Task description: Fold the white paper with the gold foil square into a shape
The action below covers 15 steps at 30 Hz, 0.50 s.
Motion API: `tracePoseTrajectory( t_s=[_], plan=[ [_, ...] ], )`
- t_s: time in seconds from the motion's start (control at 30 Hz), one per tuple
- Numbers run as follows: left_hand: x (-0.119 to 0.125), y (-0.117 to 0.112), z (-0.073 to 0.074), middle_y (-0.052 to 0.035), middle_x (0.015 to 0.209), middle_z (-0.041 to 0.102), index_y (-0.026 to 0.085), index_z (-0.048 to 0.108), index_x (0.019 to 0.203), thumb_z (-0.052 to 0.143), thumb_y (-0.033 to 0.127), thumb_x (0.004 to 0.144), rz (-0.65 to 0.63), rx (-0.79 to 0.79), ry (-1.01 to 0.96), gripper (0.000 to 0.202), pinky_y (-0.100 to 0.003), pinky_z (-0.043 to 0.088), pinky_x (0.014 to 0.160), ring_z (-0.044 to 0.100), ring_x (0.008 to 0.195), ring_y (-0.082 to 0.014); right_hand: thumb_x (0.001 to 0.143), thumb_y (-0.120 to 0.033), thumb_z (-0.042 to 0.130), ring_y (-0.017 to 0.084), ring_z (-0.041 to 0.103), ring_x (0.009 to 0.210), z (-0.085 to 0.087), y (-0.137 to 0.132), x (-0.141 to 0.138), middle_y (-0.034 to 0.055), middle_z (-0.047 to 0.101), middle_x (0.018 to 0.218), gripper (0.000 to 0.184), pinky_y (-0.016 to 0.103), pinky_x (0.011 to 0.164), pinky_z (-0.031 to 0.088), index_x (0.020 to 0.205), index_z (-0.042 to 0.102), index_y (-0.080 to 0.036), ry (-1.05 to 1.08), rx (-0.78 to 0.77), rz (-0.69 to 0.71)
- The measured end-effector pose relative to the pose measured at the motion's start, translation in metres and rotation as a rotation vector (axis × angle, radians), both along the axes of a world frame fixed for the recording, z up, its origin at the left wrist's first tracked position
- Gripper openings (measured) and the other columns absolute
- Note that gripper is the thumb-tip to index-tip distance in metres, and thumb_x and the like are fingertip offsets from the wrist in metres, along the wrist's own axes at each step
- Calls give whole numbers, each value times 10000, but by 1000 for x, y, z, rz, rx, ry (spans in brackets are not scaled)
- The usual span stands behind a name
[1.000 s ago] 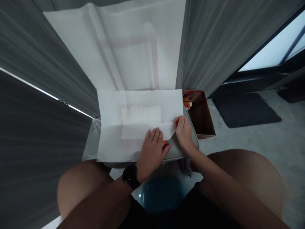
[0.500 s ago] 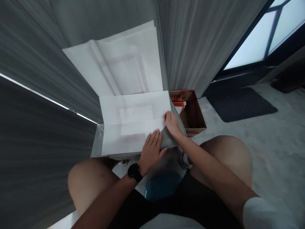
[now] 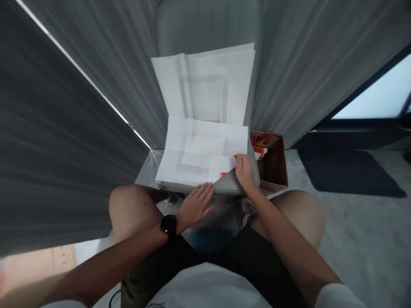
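Observation:
A large white paper sheet (image 3: 202,152) with faint rectangular marks lies over a grey fabric bag (image 3: 226,185), and a second white sheet (image 3: 205,85) rises behind it against the curtain. My right hand (image 3: 244,173) curls at the sheet's lower right corner, pinching its edge just above the bag's lifted grey flap. My left hand (image 3: 195,205), with a black wristwatch (image 3: 168,226) on its wrist, lies flat and open at the bag's front edge. A small orange scrap (image 3: 223,174) shows under the sheet.
A cardboard box (image 3: 272,160) holding red and orange packaging stands right of the bag. Grey curtains (image 3: 80,107) rise on both sides. A dark floor mat (image 3: 349,173) lies on the concrete floor at right, and a teal round object (image 3: 208,240) sits between my knees.
The whole view has shifted as my head moved, showing more of my shirt. My left hand has slid from the sheet down to the bag's front edge. My right hand remains at the corner.

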<state>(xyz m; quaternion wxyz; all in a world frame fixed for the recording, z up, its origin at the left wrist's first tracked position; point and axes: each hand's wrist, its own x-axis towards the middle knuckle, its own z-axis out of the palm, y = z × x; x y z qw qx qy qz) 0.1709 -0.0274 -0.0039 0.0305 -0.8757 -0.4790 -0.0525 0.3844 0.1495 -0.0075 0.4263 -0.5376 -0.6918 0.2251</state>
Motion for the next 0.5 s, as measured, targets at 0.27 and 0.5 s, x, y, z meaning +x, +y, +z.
tracePoseTrajectory(
  t_s=[0.27,0.5],
  plan=[
    [3,-3,-14,-184,1672,404,89,309,1637,417,394,1097,55,37,-142,629,-470,277,1300,308,1596,-260,1085,-434,321,294,414,1536,-16,-54,20,167,492,1619,591,523,1278,292,1543,527,-121,-652,134,504],
    [0,-3,-18,-185,1662,423,85,341,1618,408,385,1101,35,79,-181,601,-456,275,1298,334,1585,-254,1091,-379,247,323,422,1527,-18,-23,45,199,479,1617,608,558,1260,275,1523,537,-64,-737,43,147]
  ],
)
